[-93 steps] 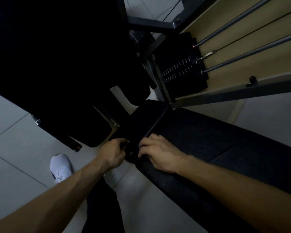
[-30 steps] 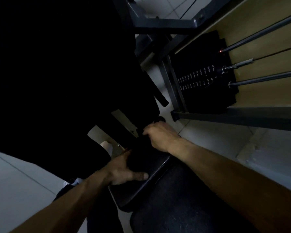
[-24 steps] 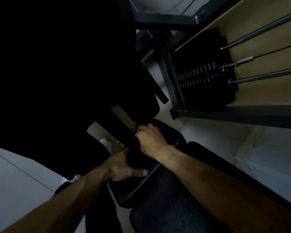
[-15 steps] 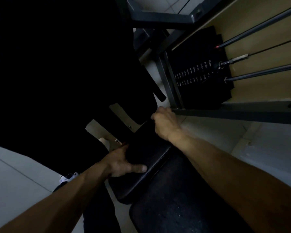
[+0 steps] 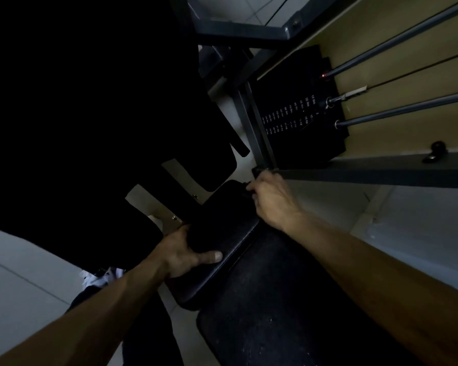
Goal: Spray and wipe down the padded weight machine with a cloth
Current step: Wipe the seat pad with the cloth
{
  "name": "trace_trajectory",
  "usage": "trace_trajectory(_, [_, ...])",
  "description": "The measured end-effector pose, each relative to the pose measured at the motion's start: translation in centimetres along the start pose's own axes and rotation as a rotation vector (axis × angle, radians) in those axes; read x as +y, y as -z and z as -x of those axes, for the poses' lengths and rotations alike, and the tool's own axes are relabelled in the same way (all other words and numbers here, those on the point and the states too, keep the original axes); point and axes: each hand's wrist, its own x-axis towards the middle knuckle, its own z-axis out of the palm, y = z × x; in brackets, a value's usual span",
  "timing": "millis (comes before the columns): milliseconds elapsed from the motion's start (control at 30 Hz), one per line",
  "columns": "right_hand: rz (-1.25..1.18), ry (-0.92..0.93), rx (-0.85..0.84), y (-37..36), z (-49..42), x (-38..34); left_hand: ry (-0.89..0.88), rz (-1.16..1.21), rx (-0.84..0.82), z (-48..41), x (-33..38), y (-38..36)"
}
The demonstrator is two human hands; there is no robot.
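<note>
The scene is dim. A small black padded section [image 5: 222, 228] of the weight machine lies in the middle, next to a longer black bench pad [image 5: 275, 313]. My left hand [image 5: 180, 253] grips the small pad's near left edge, thumb flat on top. My right hand [image 5: 273, 202] is at the pad's far right corner, fingers curled down over a dark cloth [image 5: 247, 187] that barely shows against the pad. No spray bottle is in view.
A large black pad [image 5: 90, 101] fills the upper left. The weight stack [image 5: 296, 114] with its guide rods [image 5: 407, 107] and a grey frame bar [image 5: 368, 173] stand just beyond my right hand. Pale floor tiles [image 5: 24, 273] and my white shoe [image 5: 98, 276] lie below.
My right hand has slid with the cloth along the small pad to its far right corner. My left hand has kept its hold on the pad's near edge.
</note>
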Motion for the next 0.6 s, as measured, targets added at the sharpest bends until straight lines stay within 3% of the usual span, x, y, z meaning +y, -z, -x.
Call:
trace_trajectory(133, [-0.032,0.244,-0.092,-1.4,4.6,-6.1,-0.018,0.009,0.047,0.5,0.0,-0.3])
trace_trajectory(233, [-0.095,0.374,-0.151,-1.2,6.9,-6.5,-0.017,-0.027,0.034,0.6,-0.3,-0.5])
trace_trajectory(333, [0.001,0.208,-0.032,0.8,4.8,-2.4,0.013,-0.002,-0.004,1.0,-0.5,-0.2])
trace_trajectory(433, [-0.059,-0.030,-0.029,2.5,3.3,0.0,0.037,0.014,-0.042,1.5,-0.9,0.1])
trace_trajectory(600, [-0.131,0.119,-0.060,-1.7,6.9,-6.4,-0.007,-0.005,-0.067,1.7,-1.4,0.0])
